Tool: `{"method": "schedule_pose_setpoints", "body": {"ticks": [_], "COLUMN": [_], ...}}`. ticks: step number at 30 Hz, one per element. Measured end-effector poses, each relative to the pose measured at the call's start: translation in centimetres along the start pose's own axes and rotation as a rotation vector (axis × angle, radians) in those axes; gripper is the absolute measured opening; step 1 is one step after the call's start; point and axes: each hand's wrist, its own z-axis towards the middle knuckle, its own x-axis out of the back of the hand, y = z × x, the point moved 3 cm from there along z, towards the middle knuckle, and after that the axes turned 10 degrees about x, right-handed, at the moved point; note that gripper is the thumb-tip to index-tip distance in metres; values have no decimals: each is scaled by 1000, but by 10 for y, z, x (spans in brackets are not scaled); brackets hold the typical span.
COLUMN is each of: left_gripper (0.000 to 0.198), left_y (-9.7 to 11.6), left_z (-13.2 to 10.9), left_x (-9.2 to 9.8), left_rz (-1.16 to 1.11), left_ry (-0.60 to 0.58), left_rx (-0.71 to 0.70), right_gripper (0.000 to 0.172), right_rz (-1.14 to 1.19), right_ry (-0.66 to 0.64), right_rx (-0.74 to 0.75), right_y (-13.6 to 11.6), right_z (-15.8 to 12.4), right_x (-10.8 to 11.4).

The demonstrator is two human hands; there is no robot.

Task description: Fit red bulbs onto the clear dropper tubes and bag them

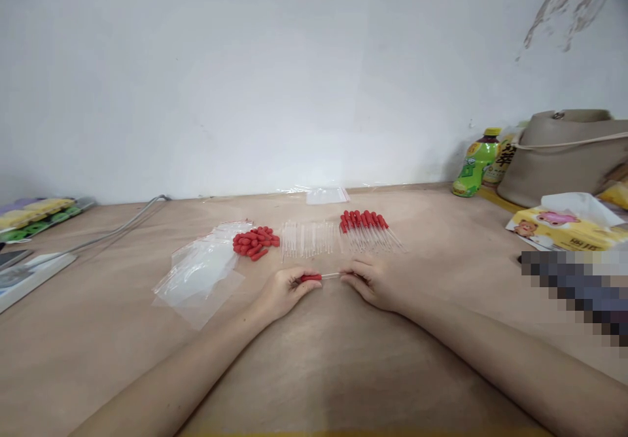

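Observation:
My left hand (287,288) pinches a red rubber bulb (311,278) between thumb and fingers. From the bulb's right end a thin clear dropper tube (330,275) runs across to my right hand (369,281), whose closed fingertips grip its other end. Whether the tube sits inside the bulb or only meets it, I cannot tell. Just beyond my left hand lies a pile of loose red bulbs (252,241). Several bare clear tubes (309,237) lie side by side in the middle. Past my right hand, droppers with red bulbs (366,222) are lined up in a row.
Clear zip bags (201,273) are fanned out left of the bulbs. Another small bag (327,195) lies by the wall. To the right stand a green bottle (475,165), a beige bag (554,156) and a yellow tissue pack (554,224). A grey cable (122,227) crosses the left side.

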Motion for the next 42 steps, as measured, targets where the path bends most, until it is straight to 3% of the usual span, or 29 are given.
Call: {"method": "schedule_pose_setpoints", "body": {"ticks": [18, 34, 42], "left_gripper": [19, 23, 20], "left_y": [5, 5, 6], "left_z": [-2, -4, 0], "left_x": [-7, -9, -5], "left_rz": [46, 112, 133], "left_ry": [-57, -84, -22], "left_rx": [13, -20, -78], "right_gripper": [29, 33, 29], "right_rz": [-153, -21, -45], "right_ry": [-103, -193, -273], "right_rx": [37, -187, -134], "right_y": [-9, -13, -14], "right_z": [7, 13, 18], "right_x": [-2, -16, -6]}}
